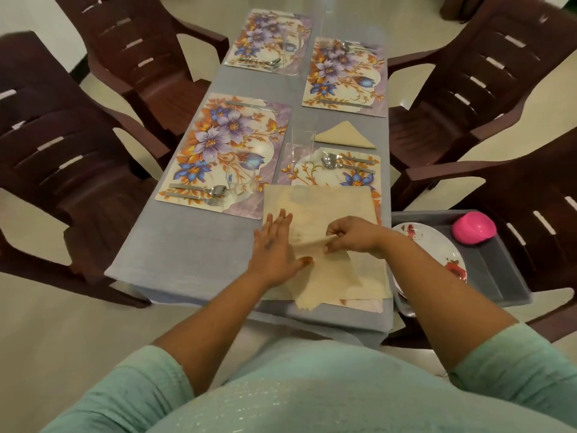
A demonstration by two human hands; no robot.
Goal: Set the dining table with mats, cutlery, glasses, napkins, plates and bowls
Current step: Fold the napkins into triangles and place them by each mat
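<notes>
Napkin-folding step. Left hand (274, 248) flat, fingers straight, pressing beige napkin (324, 245) spread over nearest mat (331, 179); right hand (349, 234) grip pinches a napkin fold. Next: crease, place beside folded napkin (343, 137).

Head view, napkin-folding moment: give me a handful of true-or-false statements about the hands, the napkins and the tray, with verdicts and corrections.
1. The left hand lies flat with straight fingers on the unfolded napkin. True.
2. The right hand is idle, off the cloth. False: it pinches a fold of the napkin.
3. A folded napkin, triangular, lies on the tablecloth between the two mats on the right side. True.
4. The grey tray holds a stack of glasses. False: it holds a flowered plate and a pink bowl.
5. Plates already sit on all four mats. False: the mats carry cutlery and glasses only.
</notes>
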